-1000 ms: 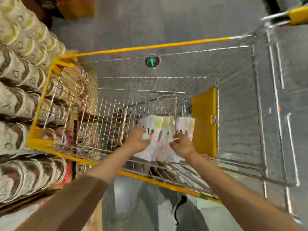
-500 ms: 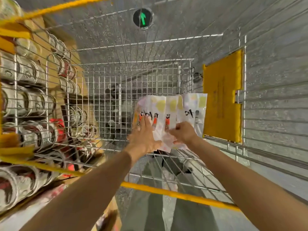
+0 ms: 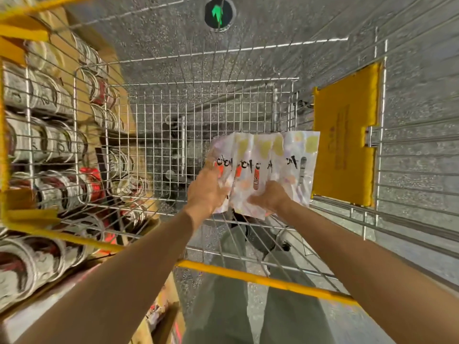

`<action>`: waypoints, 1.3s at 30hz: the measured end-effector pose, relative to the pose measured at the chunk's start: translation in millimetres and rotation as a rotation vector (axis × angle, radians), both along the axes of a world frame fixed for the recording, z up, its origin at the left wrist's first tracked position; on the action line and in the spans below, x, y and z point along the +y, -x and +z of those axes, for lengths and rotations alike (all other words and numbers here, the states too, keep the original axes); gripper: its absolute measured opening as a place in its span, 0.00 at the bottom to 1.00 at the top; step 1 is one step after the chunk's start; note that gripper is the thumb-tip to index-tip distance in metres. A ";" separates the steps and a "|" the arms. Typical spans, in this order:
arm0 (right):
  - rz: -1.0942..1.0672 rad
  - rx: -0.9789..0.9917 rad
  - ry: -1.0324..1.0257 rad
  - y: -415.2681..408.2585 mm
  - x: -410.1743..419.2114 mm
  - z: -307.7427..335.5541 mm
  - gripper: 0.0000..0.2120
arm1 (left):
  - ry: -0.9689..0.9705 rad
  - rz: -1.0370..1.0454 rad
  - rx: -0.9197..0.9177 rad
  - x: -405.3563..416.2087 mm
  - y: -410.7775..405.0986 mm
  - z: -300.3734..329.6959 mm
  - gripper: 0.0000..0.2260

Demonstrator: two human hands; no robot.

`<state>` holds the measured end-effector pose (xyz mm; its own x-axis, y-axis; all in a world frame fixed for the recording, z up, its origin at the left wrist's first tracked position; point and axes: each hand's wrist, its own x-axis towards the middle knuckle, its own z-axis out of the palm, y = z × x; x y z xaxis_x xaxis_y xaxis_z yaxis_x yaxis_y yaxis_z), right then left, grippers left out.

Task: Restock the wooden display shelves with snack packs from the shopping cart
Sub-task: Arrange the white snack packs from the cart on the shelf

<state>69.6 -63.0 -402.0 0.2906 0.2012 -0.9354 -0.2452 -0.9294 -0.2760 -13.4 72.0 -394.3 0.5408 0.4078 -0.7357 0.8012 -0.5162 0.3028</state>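
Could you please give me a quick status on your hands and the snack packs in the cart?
Left hand and right hand both gripping the snack packs. Packs inside the shopping cart, none shelved yet. Nothing in the way.

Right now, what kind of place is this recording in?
Most likely a shop aisle: a wire shopping cart with yellow trim, shelves of stacked cup-shaped goods on the left, and a green arrow marker on the speckled floor.

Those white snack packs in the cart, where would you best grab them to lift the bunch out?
Probably by the near lower edges, from above and both sides, as the left hand and right hand do: the snack packs stand fanned side by side, so squeezing inward keeps them together.
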 end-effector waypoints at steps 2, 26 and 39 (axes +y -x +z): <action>0.105 -0.083 -0.001 -1.2 -1.3 5.3 0.08 | 0.024 -0.046 0.084 1.1 3.4 -3.2 0.17; 0.996 -0.845 -0.504 -14.0 4.1 278.4 0.11 | -0.270 -0.030 -0.171 24.0 27.4 289.7 0.05; 1.122 -1.328 -0.935 82.2 -18.6 501.2 0.17 | -0.754 0.245 -0.347 -24.0 203.7 520.2 0.12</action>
<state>-12.6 -81.5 99.2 0.0108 0.9765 0.2153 0.9851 0.0265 -0.1697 -217.0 48.0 126.0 0.5175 0.8551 -0.0320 0.8420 -0.5021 0.1974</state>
